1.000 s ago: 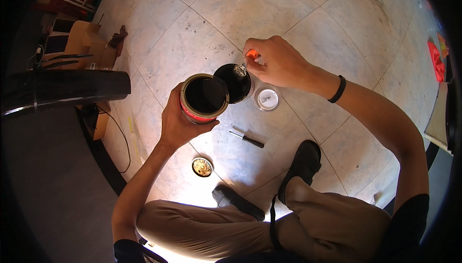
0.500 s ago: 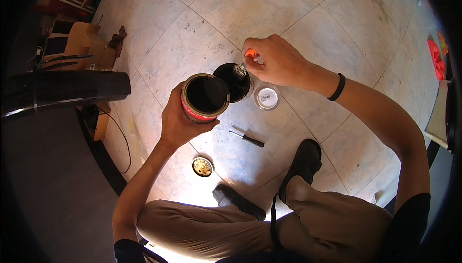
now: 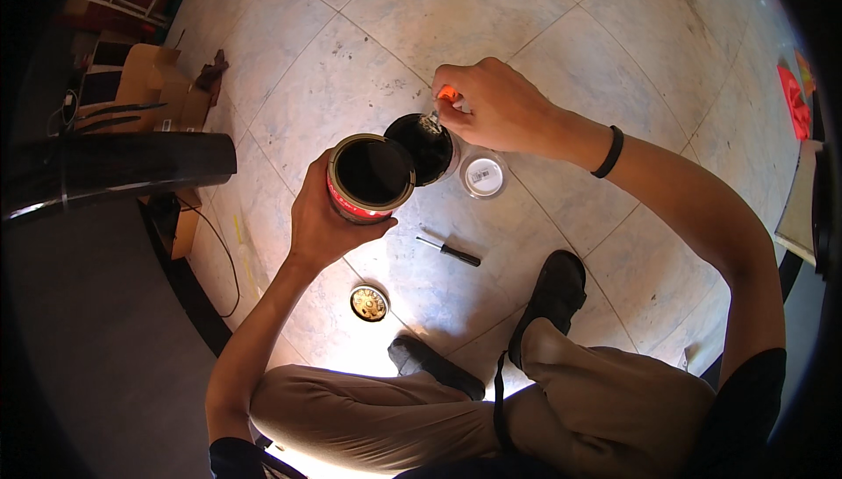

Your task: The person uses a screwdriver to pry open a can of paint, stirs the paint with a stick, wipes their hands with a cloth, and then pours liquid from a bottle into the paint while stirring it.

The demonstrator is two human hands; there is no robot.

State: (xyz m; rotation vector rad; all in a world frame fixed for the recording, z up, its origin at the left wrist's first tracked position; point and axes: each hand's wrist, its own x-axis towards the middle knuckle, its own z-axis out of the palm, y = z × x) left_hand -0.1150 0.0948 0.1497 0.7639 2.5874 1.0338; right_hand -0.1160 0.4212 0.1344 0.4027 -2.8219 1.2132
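Note:
My left hand (image 3: 320,216) is wrapped round an open paint can (image 3: 354,213) with a red label and dark liquid inside. The can is tilted a little and overlaps the rim of a second container (image 3: 424,163), dark inside. Pinched in my right hand (image 3: 495,106) is a brush (image 3: 448,93) with an orange handle; its pale, bristle-like end is over the second container's opening. Beside that container a round white lid (image 3: 483,176) lies on the floor. Nearer to me are a screwdriver (image 3: 458,256) with a black handle and a gold-coloured can lid (image 3: 369,303).
Tiled floor (image 3: 474,23) spreads around the work. On the left are a glossy black panel (image 3: 123,163), cardboard boxes (image 3: 153,75) and a thin cable (image 3: 230,268). My shod feet (image 3: 553,295) rest close by. Something red (image 3: 793,102) is at the far right.
My right hand with the brush has shifted slightly left. My left hand keeps hold of the paint can in nearly the same place.

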